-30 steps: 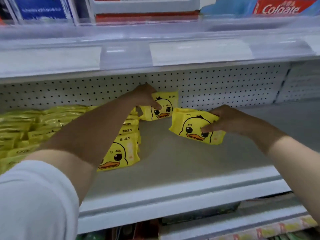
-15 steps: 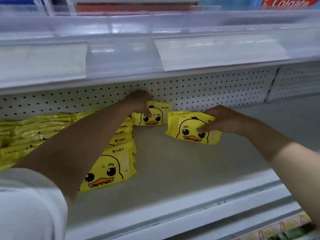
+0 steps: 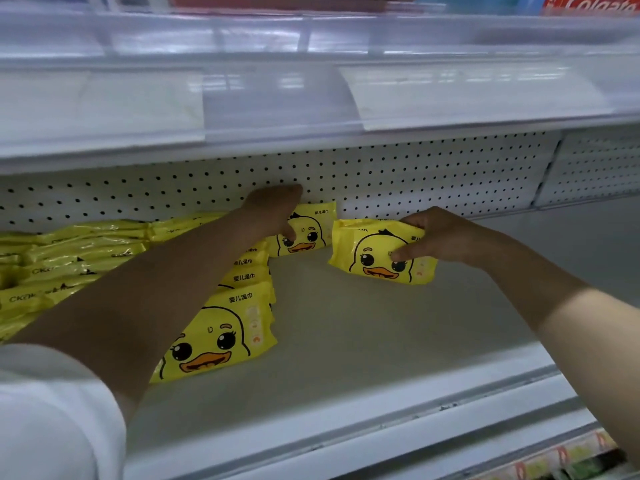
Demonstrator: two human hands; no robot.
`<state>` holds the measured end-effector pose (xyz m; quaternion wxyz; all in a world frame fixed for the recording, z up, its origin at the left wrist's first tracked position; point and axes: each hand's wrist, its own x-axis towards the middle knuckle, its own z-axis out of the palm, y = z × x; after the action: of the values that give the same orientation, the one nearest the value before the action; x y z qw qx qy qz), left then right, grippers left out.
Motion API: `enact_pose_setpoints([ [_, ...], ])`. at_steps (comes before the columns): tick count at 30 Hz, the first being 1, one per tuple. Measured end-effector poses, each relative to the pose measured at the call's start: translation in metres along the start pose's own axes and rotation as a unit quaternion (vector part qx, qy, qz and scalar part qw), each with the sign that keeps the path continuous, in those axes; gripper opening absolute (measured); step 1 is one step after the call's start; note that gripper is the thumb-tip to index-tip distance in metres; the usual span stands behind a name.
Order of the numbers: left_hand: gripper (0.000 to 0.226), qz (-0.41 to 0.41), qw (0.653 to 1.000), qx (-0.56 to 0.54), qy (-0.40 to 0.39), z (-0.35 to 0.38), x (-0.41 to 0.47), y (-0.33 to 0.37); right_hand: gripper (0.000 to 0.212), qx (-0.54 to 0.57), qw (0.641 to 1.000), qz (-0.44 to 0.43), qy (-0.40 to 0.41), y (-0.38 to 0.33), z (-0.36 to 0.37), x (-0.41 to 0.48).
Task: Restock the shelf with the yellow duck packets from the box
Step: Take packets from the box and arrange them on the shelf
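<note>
A yellow duck packet [image 3: 310, 233] stands upright against the pegboard back wall, and my left hand [image 3: 272, 211] grips its top left corner. To its right my right hand [image 3: 438, 237] holds a second duck packet [image 3: 370, 252], thumb on the front, its lower edge on or just above the cream shelf [image 3: 363, 341]. A row of upright duck packets [image 3: 221, 334] runs from the back toward the front under my left forearm. Flat stacks of the same yellow packets [image 3: 69, 258] fill the left of the shelf. The box is out of sight.
The upper shelf's front strip with blank price holders [image 3: 450, 95] overhangs the opening. A Colgate carton [image 3: 588, 3] sits on the shelf above at the top right. The pegboard back wall [image 3: 433, 178] closes the rear. Coloured goods show on a lower shelf at the bottom right [image 3: 568, 459].
Both hands have pushed deeper toward the back wall. The left packet now stands against the pegboard, and the right packet has moved back beside it. The camera has come closer.
</note>
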<state>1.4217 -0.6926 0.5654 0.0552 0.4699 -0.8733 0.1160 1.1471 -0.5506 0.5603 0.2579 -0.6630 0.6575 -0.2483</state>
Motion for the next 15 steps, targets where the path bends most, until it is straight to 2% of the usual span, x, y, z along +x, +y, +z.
enact_pose_setpoints([
  [6, 0.082, 0.02, 0.996, 0.075, 0.049, 0.004, -0.003, -0.003, 0.042, 0.002, 1.0, 0.006, -0.014, -0.003, 0.007, 0.006],
  [8, 0.076, 0.022, 0.995, 0.066, 0.07, 0.0, -0.002, -0.003, 0.041, 0.002, 1.0, 0.002, -0.019, -0.007, 0.01, 0.009],
  [9, 0.071, 0.024, 0.995, 0.02, 0.09, -0.006, -0.003, -0.001, 0.04, 0.002, 1.0, 0.0, -0.021, -0.008, 0.012, 0.01],
  [11, 0.062, 0.037, 0.982, -0.154, 0.103, -0.022, -0.005, 0.01, 0.04, 0.004, 1.0, -0.007, -0.023, -0.014, 0.017, 0.013],
  [13, 0.063, 0.08, 0.958, -0.275, 0.031, -0.038, -0.01, 0.027, 0.038, 0.006, 0.999, -0.015, -0.029, -0.021, 0.021, 0.017],
  [15, 0.07, 0.121, 0.959, -0.248, -0.06, -0.045, -0.016, 0.043, 0.032, 0.003, 0.999, -0.022, -0.041, -0.029, 0.026, 0.021],
])
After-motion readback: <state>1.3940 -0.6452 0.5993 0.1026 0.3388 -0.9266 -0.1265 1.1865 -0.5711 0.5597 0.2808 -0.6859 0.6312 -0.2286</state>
